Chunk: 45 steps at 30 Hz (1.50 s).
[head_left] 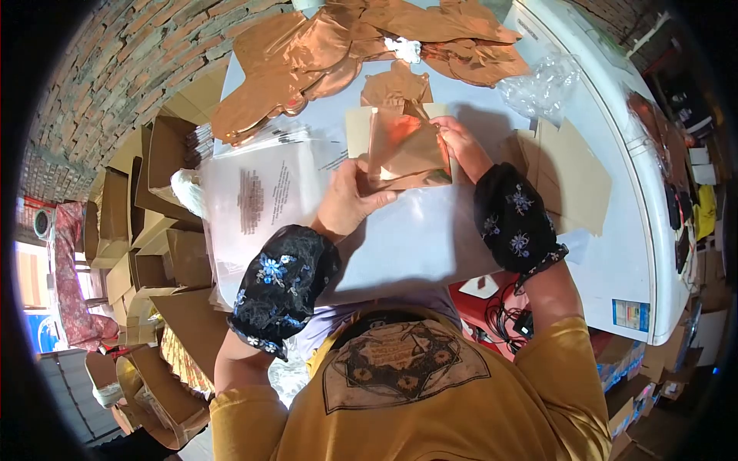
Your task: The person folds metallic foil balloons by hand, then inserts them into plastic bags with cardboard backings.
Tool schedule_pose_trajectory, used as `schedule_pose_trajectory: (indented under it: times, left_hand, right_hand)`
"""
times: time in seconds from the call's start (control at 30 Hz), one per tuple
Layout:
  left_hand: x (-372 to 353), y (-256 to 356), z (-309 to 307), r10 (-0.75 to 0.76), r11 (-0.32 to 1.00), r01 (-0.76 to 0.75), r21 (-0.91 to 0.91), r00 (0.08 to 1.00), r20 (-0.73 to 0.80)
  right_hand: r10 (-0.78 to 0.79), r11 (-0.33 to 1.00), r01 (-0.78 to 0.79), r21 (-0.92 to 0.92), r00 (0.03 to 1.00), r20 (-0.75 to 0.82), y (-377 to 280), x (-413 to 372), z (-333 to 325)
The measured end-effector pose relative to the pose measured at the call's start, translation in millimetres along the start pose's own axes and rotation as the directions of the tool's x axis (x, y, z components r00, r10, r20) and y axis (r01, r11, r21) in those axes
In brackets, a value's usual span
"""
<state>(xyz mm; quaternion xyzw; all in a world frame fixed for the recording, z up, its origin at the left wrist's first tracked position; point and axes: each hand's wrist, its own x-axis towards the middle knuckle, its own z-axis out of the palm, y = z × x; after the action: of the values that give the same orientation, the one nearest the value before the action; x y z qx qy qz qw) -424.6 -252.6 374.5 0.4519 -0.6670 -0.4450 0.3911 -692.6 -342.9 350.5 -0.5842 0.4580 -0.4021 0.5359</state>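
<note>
A shiny copper-coloured foil balloon (411, 150), flat and partly folded, lies between my hands over a beige card (357, 132). My left hand (346, 201) is closed on its lower left corner, thumb along the near edge and the other fingers partly hidden. Along the upper right edge, the fingers of my right hand (463, 144) are pinched on the foil. Part of the foil reaches past the card's far side. A stack of clear printed plastic bags (261, 192) is just left of my left hand.
More flat copper foil balloons (307, 58) are heaped along the table's far side. Crumpled clear plastic (544, 84) and brown card sheets (573, 177) lie to the right, by a white appliance (623, 192). Open cardboard boxes (165, 165) crowd the left, beside a brick wall (123, 84).
</note>
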Motion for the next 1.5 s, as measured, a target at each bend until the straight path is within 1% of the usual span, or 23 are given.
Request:
schedule_pose_trajectory:
  times: [0.03,0.13,0.23,0.3,0.33,0.37,0.4,0.47,0.57,0.87,0.97,1.07,1.17,1.27,1.3,1.33,1.37,1.4,1.5]
  left_hand:
    - [-1.3,-4.6,3.2,-0.055,0.982,0.061,-0.178,0.998,0.039]
    - [-3.1,-15.5,6.7,-0.065,0.988,0.062,-0.142,0.998,-0.017]
    - [-6.7,-7.0,8.7,-0.070,0.996,0.066,-0.057,0.994,-0.078]
    - [-15.1,14.8,6.7,0.035,0.979,-0.020,0.201,0.997,-0.072]
    - [-17.0,22.3,5.5,0.087,0.943,-0.063,0.325,0.994,-0.059]
    - [-10.6,6.6,6.3,0.398,0.803,-0.353,0.480,0.918,0.008]
    - [-17.5,8.5,7.6,0.375,0.794,-0.335,0.508,0.927,0.025]
    - [-22.7,6.9,10.6,0.408,0.730,-0.377,0.570,0.910,0.079]
    - [-28.4,6.1,12.5,0.425,0.656,-0.396,0.643,0.897,0.120]
    - [-27.0,12.8,12.0,0.413,0.668,-0.384,0.637,0.904,0.112]
    - [-26.9,13.7,11.5,0.399,0.681,-0.374,0.629,0.911,0.109]
    - [-25.0,7.2,11.2,0.319,0.736,-0.314,0.600,0.942,0.102]
    - [-13.3,2.2,7.7,0.243,0.893,-0.226,0.388,0.970,0.006]
    - [13.0,6.6,-2.9,0.328,0.864,-0.288,0.413,0.944,-0.029]
    - [21.0,7.9,-3.0,0.177,0.917,-0.146,0.370,0.983,-0.049]
    - [19.3,20.9,0.2,-0.089,0.989,0.098,0.109,0.992,-0.086]
    - [24.9,14.0,0.3,-0.097,0.988,0.106,0.112,0.992,-0.083]
    - [32.6,1.6,1.0,-0.103,0.987,0.112,0.116,0.992,-0.078]
    - [45.7,-34.6,7.0,-0.165,0.974,0.175,0.144,0.983,-0.080]
  right_hand:
    - [0.002,1.000,-0.002,-0.017,1.000,0.007,-0.5,0.5,-0.1]
    - [0.003,1.000,-0.003,-0.009,1.000,-0.010,-2.5,-2.0,0.7]
    - [-0.092,0.993,0.088,-0.076,0.995,-0.049,8.0,2.5,1.1]
    - [-0.148,0.986,0.155,-0.067,0.985,0.093,10.5,2.7,-3.1]
    - [-0.090,0.994,0.095,-0.044,0.989,0.118,-0.8,-2.3,2.3]
    - [-0.031,0.999,0.035,-0.023,0.989,0.143,-12.5,-7.5,7.9]
    - [-0.055,0.991,0.070,-0.118,0.990,0.127,-12.9,-9.1,10.5]
    - [-0.074,0.971,0.116,-0.210,0.977,0.199,-16.4,-11.7,9.9]
    - [-0.202,0.876,0.277,-0.395,0.954,0.220,-22.5,-21.2,18.3]
    - [-0.183,0.908,0.243,-0.340,0.962,0.200,-18.0,-14.8,18.1]
    - [-0.181,0.917,0.241,-0.318,0.962,0.204,-21.2,-14.0,18.2]
    - [-0.154,0.929,0.215,-0.302,0.965,0.213,-21.4,-12.1,16.2]
    - [-0.180,0.919,0.243,-0.312,0.960,0.216,-19.7,-8.6,13.7]
    - [-0.209,0.928,0.285,-0.241,0.931,0.298,-10.2,0.0,4.5]
    - [0.234,0.928,-0.295,0.229,0.937,0.258,-17.6,4.9,2.9]
    - [0.073,0.988,-0.107,0.114,0.960,0.269,-11.5,3.7,1.4]
    - [-0.091,0.996,0.093,0.003,0.958,0.273,-7.2,2.1,0.8]
    - [-0.051,0.992,0.018,0.129,0.965,0.256,-6.3,4.0,3.4]
    - [-0.125,0.973,0.157,-0.168,0.974,0.187,15.3,14.1,-6.7]
